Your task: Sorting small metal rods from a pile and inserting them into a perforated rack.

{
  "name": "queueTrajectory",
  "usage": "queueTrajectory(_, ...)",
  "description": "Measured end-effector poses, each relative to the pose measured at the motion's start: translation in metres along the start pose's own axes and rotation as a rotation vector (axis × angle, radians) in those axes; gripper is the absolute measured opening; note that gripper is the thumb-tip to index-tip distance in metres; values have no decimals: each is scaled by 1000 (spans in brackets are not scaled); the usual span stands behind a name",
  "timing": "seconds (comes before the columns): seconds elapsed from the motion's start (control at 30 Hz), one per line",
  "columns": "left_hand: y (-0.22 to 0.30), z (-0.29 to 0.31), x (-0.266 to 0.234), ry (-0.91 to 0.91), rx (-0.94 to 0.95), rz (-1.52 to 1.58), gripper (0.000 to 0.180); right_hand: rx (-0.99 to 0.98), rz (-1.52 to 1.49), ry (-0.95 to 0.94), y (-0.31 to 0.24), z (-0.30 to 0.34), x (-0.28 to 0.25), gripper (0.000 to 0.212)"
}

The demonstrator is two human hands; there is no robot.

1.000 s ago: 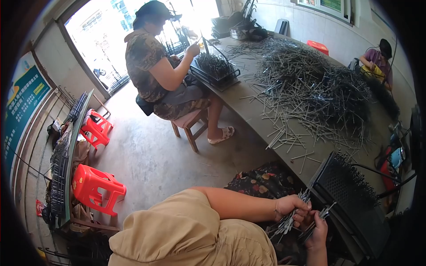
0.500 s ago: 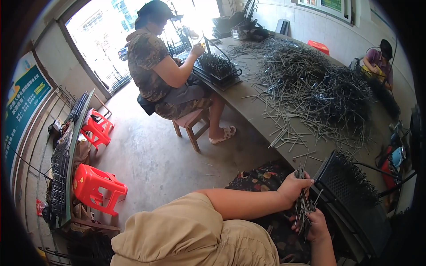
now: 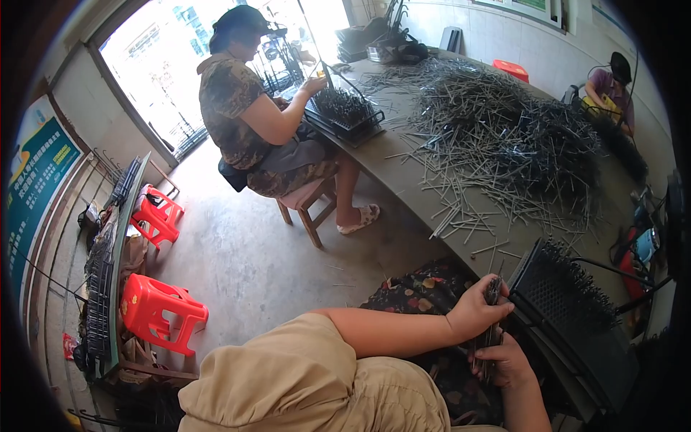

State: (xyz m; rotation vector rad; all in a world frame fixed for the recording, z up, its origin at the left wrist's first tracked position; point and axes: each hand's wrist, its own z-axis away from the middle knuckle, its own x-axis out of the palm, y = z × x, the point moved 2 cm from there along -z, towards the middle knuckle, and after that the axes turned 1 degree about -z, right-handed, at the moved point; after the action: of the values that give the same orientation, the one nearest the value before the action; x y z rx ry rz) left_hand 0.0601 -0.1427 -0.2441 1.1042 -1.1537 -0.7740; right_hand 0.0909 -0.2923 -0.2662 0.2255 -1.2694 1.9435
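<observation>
A bundle of thin dark metal rods (image 3: 492,291) stands roughly upright between my two hands beside the table's near edge. My left hand (image 3: 478,311) is closed round its upper part, with the rod ends poking out above the fingers. Lower down, my right hand (image 3: 509,360) is wrapped round the same bundle. Just right of my hands sits a black perforated rack (image 3: 548,294), its far side crowded with upright dark pins. On the table (image 3: 403,167) beyond lies a large tangled heap of similar rods (image 3: 497,137).
Across the table's left side a person (image 3: 241,108) sits on a wooden stool, working at another pin-filled rack (image 3: 345,111). A second person (image 3: 612,93) sits at the far right. Red plastic stools (image 3: 160,306) stand left, beside a narrow bench (image 3: 119,252) loaded with dark parts.
The rods, loosely splayed before, are now gathered into a tighter, straighter bundle. Both my hands have closed more firmly round it. The view has shifted slightly.
</observation>
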Motion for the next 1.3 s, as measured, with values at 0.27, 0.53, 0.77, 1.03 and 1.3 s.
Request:
queueTrajectory(0.27,3,-8,-3,67,43,47,21,27,-356,97,-23,7,39,37)
queueTrajectory(0.53,7,-8,11,68,87,-103,22,34,-18,87,-12,0,19,22)
queueTrajectory(0.77,8,-18,-1,37,-241,285,13,72,-155,88,-7,0,14,22)
queueTrajectory(1.03,6,-20,-13,151,-206,295,14,99,-187,130,-3,0,23,21)
queueTrajectory(1.3,5,-14,-7,31,-238,259,15,91,-150,38,0,-1,14,24)
